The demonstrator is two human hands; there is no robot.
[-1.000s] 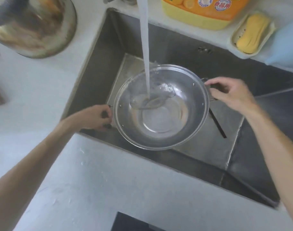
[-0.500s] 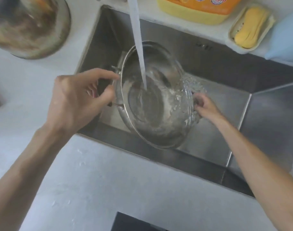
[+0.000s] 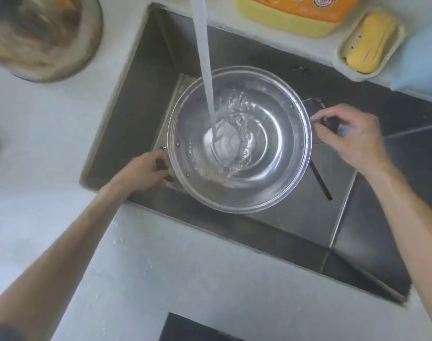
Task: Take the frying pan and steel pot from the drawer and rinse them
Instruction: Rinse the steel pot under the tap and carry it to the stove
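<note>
The steel pot is held level over the sink, mouth up, under the stream of tap water. Water swirls in its bottom. My left hand grips the pot's left side handle. On the opposite side, my right hand grips the right handle. A second metal vessel, blurred, stands on the counter at the upper left; I cannot tell whether it is the frying pan.
A yellow and orange detergent bottle and a soap dish with yellow soap sit behind the sink. A thin dark stick lies on the sink floor. White counter surrounds the sink; a dark panel is at the bottom edge.
The pot was tipped to the right, pouring water out, with my left hand raised. It is now back level under the tap, refilling, with both hands on its handles.
</note>
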